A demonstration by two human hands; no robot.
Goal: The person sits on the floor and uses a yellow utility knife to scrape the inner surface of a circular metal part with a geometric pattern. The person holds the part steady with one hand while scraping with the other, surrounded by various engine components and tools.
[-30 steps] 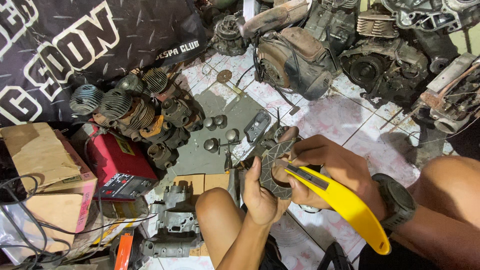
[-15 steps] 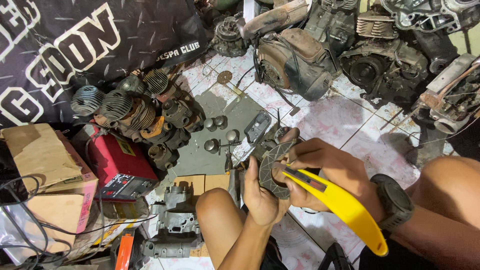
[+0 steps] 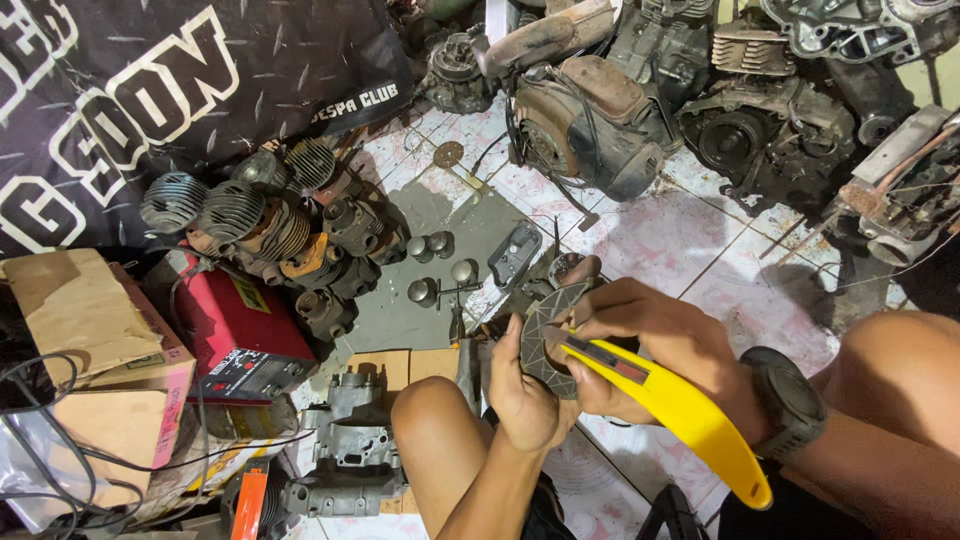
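Your left hand [image 3: 525, 395] grips the round, dark, segmented friction disc [image 3: 545, 335] from below, fingers clenched around its lower edge so that its flat face tilts up toward you. Your right hand [image 3: 650, 345] closes around the long yellow plastic utility knife [image 3: 680, 405], holding it near the front end so the tip rests against the disc's face; that short grip looks chosen for control, though the blade itself is too small to make out. A dark wristwatch [image 3: 785, 400] sits on your right wrist. The disc is held in the air just above your knees, over the tiled floor [image 3: 690, 240], not resting on anything.

Just beside your left knee lies one grey cast-metal engine casing [image 3: 345, 445], and next to it one red box-shaped machine [image 3: 240, 335] with one worn cardboard box [image 3: 85, 350] at its left.

Further out, on a grey mat [image 3: 440, 250], you can count four small round-topped metal pieces [image 3: 440, 268], standing apart from one another as if laid out to stay findable. Left of them the finned engine cylinders [image 3: 260, 215] are heaped together; at least five fins-out barrels show, with more hidden in the pile.

Farthest away, one rusty scooter engine block [image 3: 590, 120] and at least two more dark engine assemblies [image 3: 760, 110] line the far edge, beside a black banner [image 3: 180, 90]
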